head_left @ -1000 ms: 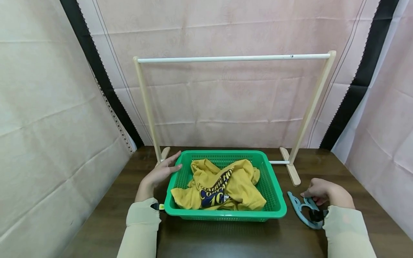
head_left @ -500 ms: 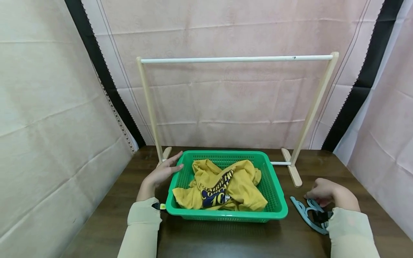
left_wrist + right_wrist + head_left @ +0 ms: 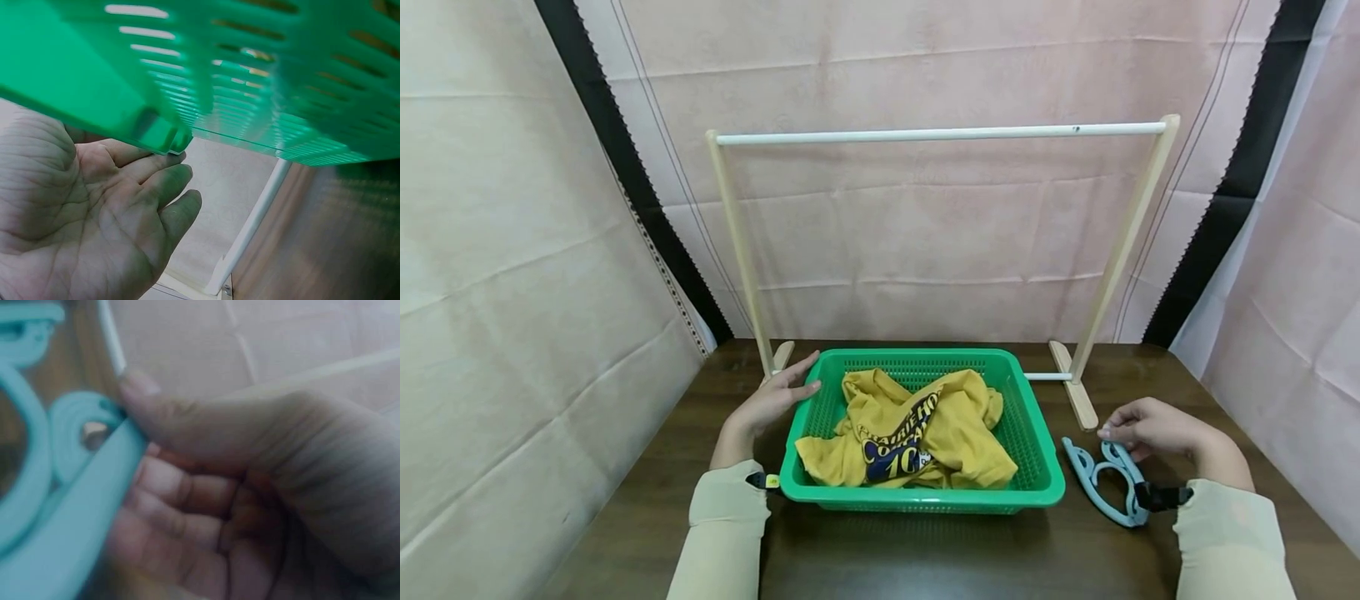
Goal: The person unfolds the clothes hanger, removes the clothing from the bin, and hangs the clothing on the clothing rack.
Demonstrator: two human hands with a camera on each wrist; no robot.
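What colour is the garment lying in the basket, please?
The garment is yellow with a dark blue print, seen best in the head view.

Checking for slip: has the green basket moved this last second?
No: in the head view the green basket shows no shift against the right rack foot.

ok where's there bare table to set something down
Bare: the table in front of the green basket; also behind the right hand, right of the rack. Crowded: right of the basket, where that hand pinches the blue hanger, and left of it, by the left hand.
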